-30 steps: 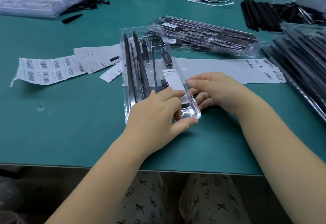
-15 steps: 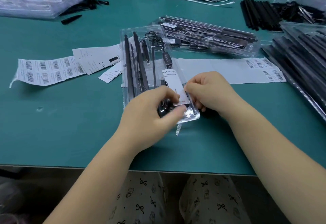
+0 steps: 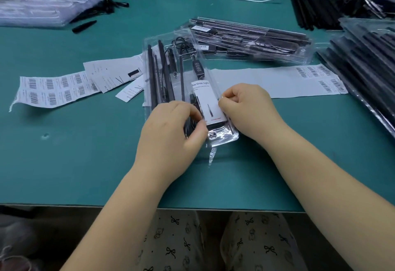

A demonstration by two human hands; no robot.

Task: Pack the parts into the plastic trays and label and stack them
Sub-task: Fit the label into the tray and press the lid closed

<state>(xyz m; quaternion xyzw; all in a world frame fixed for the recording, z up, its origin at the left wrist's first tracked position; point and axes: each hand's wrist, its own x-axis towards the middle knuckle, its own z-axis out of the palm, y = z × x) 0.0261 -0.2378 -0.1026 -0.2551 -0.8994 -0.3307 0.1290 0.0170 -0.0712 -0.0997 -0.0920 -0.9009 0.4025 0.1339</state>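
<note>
Both forearms reach in from the near edge of the green worktop (image 3: 64, 164) and meet over a clear plastic tray (image 3: 154, 42) lying lengthwise at its centre. The left hand (image 3: 171, 129) sits knuckles-up on the tray's near end, fingers curled, thumb and forefinger pinching at the near left corner of a white card (image 3: 206, 102) printed "Grow Light". The right hand (image 3: 245, 104) rests against the tray's right edge with fingers curled tight, its fingertips (image 3: 223, 99) pinching at the card's right edge; what exactly sits between them cannot be made out.

Inside the tray, black rods (image 3: 152, 72) run along the left side, a coiled cable (image 3: 183, 43) lies at the far end, and a small black controller (image 3: 197, 67) sits just beyond the card. A strip of crinkled clear film (image 3: 212, 156) hangs off the tray's near end onto the worktop.

A sheet of barcode labels (image 3: 51, 89) lies to the left, partly under folded paper slips (image 3: 113, 74). A long label backing strip (image 3: 277, 80) stretches right from under the tray, with a few barcodes at its far end. A stack of packed trays (image 3: 256, 40) lies just behind, another pile (image 3: 367, 61) crowds the right edge, and empty trays (image 3: 47, 8) sit far left. Bare worktop lies open to the near left and near right of the hands.
</note>
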